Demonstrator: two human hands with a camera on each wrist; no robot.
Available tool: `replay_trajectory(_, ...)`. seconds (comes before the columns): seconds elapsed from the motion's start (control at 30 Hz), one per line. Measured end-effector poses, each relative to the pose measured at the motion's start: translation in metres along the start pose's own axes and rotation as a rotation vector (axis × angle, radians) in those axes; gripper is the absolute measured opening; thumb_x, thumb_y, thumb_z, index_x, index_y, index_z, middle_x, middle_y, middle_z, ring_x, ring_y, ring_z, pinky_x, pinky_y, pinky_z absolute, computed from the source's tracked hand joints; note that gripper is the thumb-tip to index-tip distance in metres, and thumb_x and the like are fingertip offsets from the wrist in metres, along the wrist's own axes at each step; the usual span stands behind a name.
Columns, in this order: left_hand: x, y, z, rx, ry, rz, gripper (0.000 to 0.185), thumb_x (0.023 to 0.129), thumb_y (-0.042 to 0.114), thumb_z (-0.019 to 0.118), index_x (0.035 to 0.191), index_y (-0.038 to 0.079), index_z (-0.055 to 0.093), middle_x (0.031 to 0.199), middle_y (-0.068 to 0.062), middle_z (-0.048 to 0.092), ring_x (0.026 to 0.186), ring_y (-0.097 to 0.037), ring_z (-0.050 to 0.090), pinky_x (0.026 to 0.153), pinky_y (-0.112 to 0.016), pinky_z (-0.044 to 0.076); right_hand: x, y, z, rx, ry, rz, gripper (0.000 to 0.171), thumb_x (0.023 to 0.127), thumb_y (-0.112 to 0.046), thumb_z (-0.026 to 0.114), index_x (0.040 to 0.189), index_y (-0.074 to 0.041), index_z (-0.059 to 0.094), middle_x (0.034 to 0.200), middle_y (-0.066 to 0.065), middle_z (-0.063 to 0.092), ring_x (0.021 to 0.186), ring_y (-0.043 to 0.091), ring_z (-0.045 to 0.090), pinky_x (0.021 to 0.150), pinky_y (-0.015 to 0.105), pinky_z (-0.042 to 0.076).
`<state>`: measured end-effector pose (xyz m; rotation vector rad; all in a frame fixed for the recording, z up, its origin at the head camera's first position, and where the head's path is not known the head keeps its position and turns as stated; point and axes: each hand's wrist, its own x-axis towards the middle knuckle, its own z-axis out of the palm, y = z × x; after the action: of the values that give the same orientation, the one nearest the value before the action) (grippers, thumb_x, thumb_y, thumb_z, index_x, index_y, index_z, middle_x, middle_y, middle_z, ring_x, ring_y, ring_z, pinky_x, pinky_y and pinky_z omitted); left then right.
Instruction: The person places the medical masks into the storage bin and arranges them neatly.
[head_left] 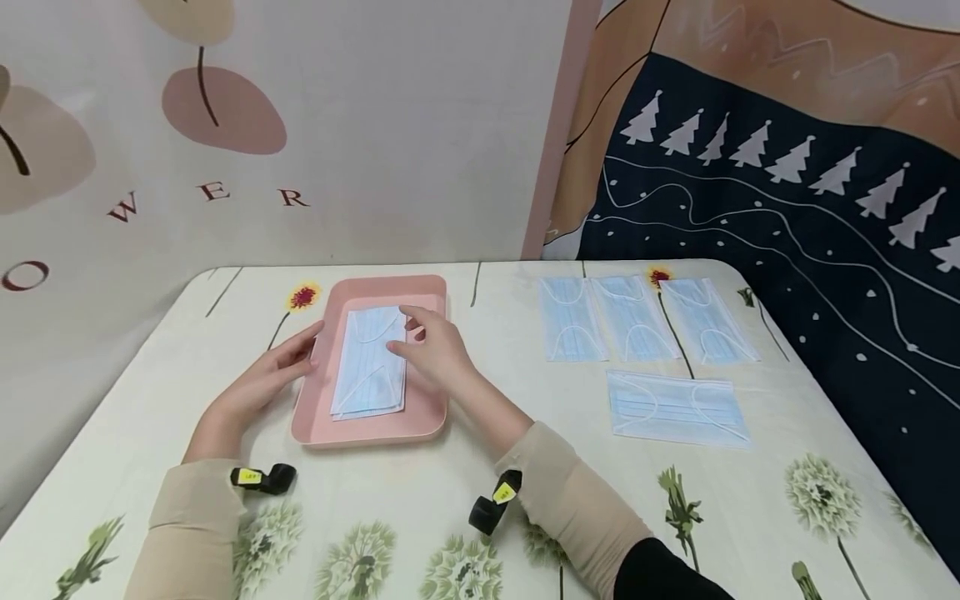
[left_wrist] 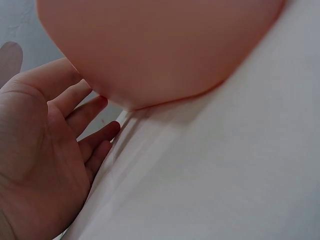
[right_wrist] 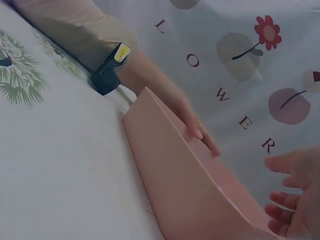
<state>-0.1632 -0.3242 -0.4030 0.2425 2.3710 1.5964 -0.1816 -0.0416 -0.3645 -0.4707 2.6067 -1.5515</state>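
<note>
Masks (head_left: pixel 370 363): pale blue, pleated, stacked in pink tray (head_left: pixel 369 430).

One pink tray (head_left: pixel 367 421) sits at about ten o'clock on the table (head_left: pixel 525 467). It holds one stack of blue face masks (head_left: pixel 370 367); how many lie in that stack cannot be told. Four more face masks lie loose toward two o'clock: three in a row, the first (head_left: pixel 570 321), the second (head_left: pixel 632 318) and the third (head_left: pixel 707 321), and a fourth (head_left: pixel 677 408) just below them toward three o'clock. Two hands are in view, the left hand (head_left: pixel 262 379) at nine o'clock of the tray and the right hand (head_left: pixel 435 350) at its three o'clock. Each wrist carries one small black camera, two in all: one (head_left: pixel 264 478) and the other (head_left: pixel 495 502).
</note>
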Motion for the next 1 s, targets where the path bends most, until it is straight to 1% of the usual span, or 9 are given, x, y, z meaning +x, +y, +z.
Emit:
replay_trajectory(0.1, -0.001, 0.000, 0.000, 0.003, 0.003, -0.006, 0.069, 0.098, 0.022, 0.057, 0.155, 0.019, 0.017, 0.158, -0.014, 0.013, 0.143, -0.033, 0.010, 0.092, -0.002, 0.027, -0.003, 0.002, -0.008, 0.024, 0.014, -0.005, 0.055, 0.086, -0.018, 0.073, 0.137, -0.011, 0.053, 0.108, 0.006, 0.062, 0.090, 0.015, 0.055, 0.076, 0.023, 0.046)
replay_trajectory(0.27, -0.001, -0.001, 0.001, 0.000, 0.005, 0.000, 0.069, 0.098, 0.021, 0.056, 0.155, 0.019, 0.017, 0.158, -0.015, 0.013, 0.143, -0.034, 0.010, 0.091, -0.002, 0.027, -0.009, 0.001, -0.025, 0.064, 0.044, -0.014, 0.052, 0.087, -0.016, 0.072, 0.135, -0.011, 0.055, 0.109, 0.010, 0.063, 0.090, 0.016, 0.055, 0.075, 0.025, 0.047)
replay_trajectory(0.4, -0.002, -0.001, 0.001, 0.000, 0.006, -0.002, 0.069, 0.098, 0.021, 0.057, 0.155, 0.019, 0.018, 0.158, -0.015, 0.014, 0.143, -0.034, 0.010, 0.092, -0.002, 0.027, -0.014, 0.000, -0.041, 0.058, 0.064, -0.009, 0.051, 0.088, -0.018, 0.072, 0.136, -0.012, 0.054, 0.109, 0.008, 0.063, 0.092, 0.017, 0.055, 0.073, 0.026, 0.048)
replay_trajectory(0.47, -0.002, -0.001, 0.001, 0.000, 0.007, -0.004, 0.069, 0.098, 0.022, 0.056, 0.155, 0.019, 0.018, 0.158, -0.014, 0.014, 0.143, -0.034, 0.011, 0.094, -0.004, 0.027, -0.017, 0.001, -0.049, 0.043, 0.073, -0.012, 0.051, 0.088, -0.019, 0.071, 0.136, -0.012, 0.054, 0.108, 0.005, 0.062, 0.093, 0.017, 0.055, 0.074, 0.026, 0.049)
replay_trajectory(0.53, -0.001, -0.001, 0.001, -0.005, 0.006, -0.006, 0.069, 0.098, 0.021, 0.056, 0.155, 0.020, 0.018, 0.158, -0.014, 0.014, 0.143, -0.034, 0.011, 0.106, -0.015, 0.023, -0.019, 0.004, -0.056, 0.029, 0.089, -0.025, 0.051, 0.088, -0.021, 0.071, 0.136, -0.013, 0.055, 0.106, 0.004, 0.062, 0.094, 0.017, 0.056, 0.074, 0.027, 0.049)
replay_trajectory(0.6, -0.001, -0.001, 0.001, -0.013, 0.003, -0.007, 0.068, 0.098, 0.021, 0.056, 0.155, 0.019, 0.018, 0.158, -0.014, 0.013, 0.143, -0.034, 0.010, 0.113, -0.031, 0.017, -0.020, 0.007, -0.064, 0.020, 0.107, -0.039, 0.050, 0.088, -0.021, 0.071, 0.135, -0.012, 0.055, 0.107, 0.005, 0.063, 0.094, 0.017, 0.056, 0.074, 0.030, 0.049)
replay_trajectory(0.7, -0.001, -0.001, 0.001, -0.019, 0.002, -0.010, 0.069, 0.098, 0.020, 0.056, 0.155, 0.019, 0.017, 0.158, -0.015, 0.012, 0.143, -0.035, 0.009, 0.111, -0.054, 0.008, -0.023, 0.012, -0.074, -0.002, 0.132, -0.057, 0.049, 0.088, -0.020, 0.071, 0.134, -0.012, 0.057, 0.108, 0.008, 0.063, 0.094, 0.019, 0.057, 0.075, 0.032, 0.050)
replay_trajectory(0.87, -0.001, -0.001, 0.000, -0.011, 0.005, -0.017, 0.069, 0.098, 0.021, 0.056, 0.155, 0.019, 0.017, 0.158, -0.015, 0.012, 0.143, -0.036, 0.009, 0.110, -0.058, 0.008, -0.027, 0.020, -0.091, -0.049, 0.162, -0.058, 0.049, 0.089, -0.021, 0.071, 0.134, -0.012, 0.056, 0.111, 0.008, 0.063, 0.094, 0.020, 0.057, 0.073, 0.033, 0.051)
replay_trajectory(1.0, 0.000, -0.001, -0.001, -0.014, 0.004, -0.016, 0.069, 0.098, 0.022, 0.056, 0.155, 0.018, 0.017, 0.158, -0.015, 0.012, 0.143, -0.036, 0.008, 0.110, -0.058, 0.007, -0.029, 0.028, -0.107, -0.062, 0.185, -0.049, 0.049, 0.089, -0.020, 0.071, 0.134, -0.011, 0.056, 0.110, 0.008, 0.063, 0.093, 0.022, 0.058, 0.075, 0.035, 0.050)
